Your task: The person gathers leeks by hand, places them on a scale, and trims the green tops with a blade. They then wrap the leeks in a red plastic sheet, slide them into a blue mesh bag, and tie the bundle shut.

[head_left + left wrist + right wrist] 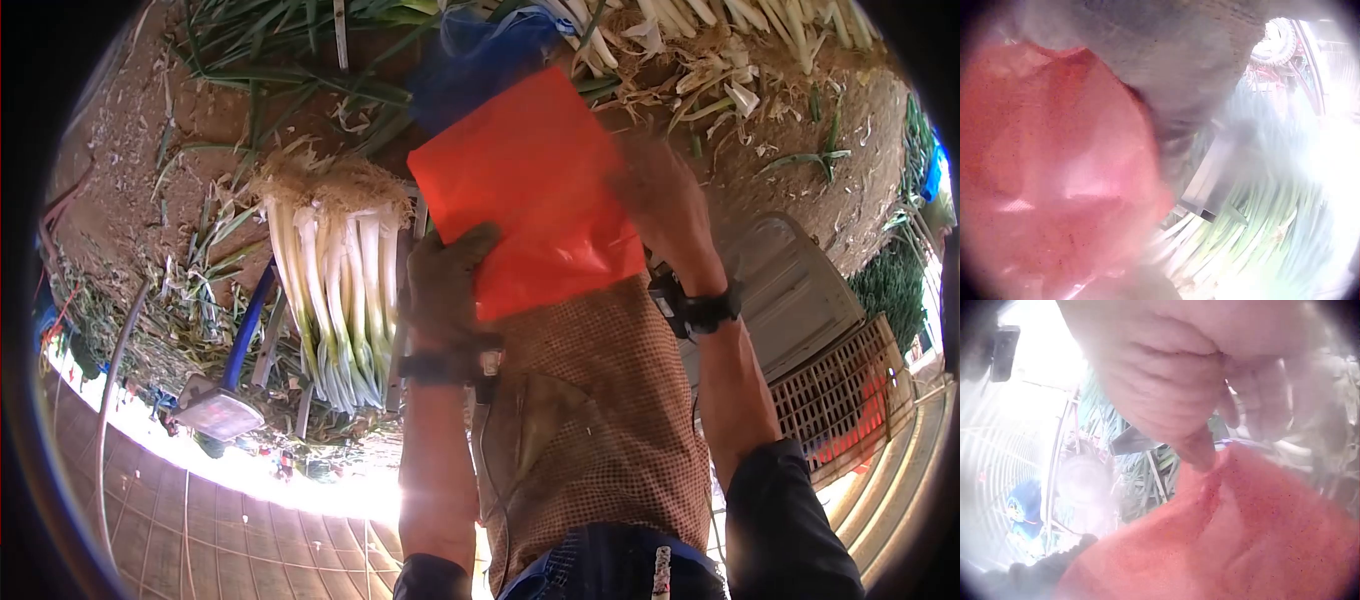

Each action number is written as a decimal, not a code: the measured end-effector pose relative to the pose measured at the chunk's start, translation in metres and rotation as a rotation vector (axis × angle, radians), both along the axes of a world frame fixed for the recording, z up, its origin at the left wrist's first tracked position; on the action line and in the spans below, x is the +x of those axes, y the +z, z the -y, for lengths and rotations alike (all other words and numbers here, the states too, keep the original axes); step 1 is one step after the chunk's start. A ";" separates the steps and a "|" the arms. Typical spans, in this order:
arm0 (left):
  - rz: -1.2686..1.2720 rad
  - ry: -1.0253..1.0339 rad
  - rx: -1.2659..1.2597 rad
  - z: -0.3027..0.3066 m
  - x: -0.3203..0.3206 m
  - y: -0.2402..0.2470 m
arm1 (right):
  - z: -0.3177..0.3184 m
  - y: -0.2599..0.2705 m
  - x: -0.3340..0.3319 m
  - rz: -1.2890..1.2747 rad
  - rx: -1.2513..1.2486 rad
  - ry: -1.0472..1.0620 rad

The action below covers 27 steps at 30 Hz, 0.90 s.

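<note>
A flat red plastic bag [530, 190] is held up in front of me in the head view. My gloved left hand [445, 290] grips its lower left edge, thumb over the front. My bare right hand [665, 200], blurred by motion, is at the bag's right edge. In the right wrist view the right hand [1197, 381] has curled fingers, with the thumb tip touching the red bag [1241, 544]. The left wrist view is filled by the red bag [1054, 187] and the grey glove [1166, 56].
A tied bundle of white-stalked green onions [335, 290] lies left of my hands, also in the left wrist view [1254, 231]. More onions and trimmings [700, 40] cover the dirt floor. A plastic crate [840, 390] stands at the right. I wear a checked apron [590, 400].
</note>
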<state>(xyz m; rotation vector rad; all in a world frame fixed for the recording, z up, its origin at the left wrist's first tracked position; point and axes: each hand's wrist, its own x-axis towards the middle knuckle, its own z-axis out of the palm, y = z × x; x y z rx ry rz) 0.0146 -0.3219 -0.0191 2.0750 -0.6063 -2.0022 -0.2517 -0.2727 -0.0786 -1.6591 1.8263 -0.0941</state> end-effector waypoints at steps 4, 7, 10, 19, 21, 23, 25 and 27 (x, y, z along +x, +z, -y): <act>-0.019 0.186 0.102 0.004 -0.004 0.012 | 0.023 0.034 0.043 0.353 0.270 -0.565; 0.397 -1.094 -0.587 -0.024 0.035 -0.003 | 0.008 0.013 0.043 0.778 0.377 -0.814; 0.115 -0.621 -0.435 -0.042 0.052 -0.021 | 0.000 0.009 0.039 1.172 0.550 -1.097; -0.012 -0.217 -0.170 -0.051 0.070 -0.024 | -0.029 -0.001 0.035 1.280 0.659 -1.137; -0.057 -0.148 -0.134 -0.055 0.078 -0.026 | -0.031 -0.004 0.036 1.244 0.657 -1.106; -0.051 -0.152 -0.137 -0.059 0.082 -0.028 | -0.031 -0.005 0.038 1.134 0.662 -1.076; -0.070 0.098 0.005 -0.061 0.076 -0.027 | -0.029 0.000 0.042 0.955 0.654 -0.997; -0.079 0.254 0.124 -0.062 0.074 -0.027 | -0.024 0.003 0.048 0.904 0.624 -0.988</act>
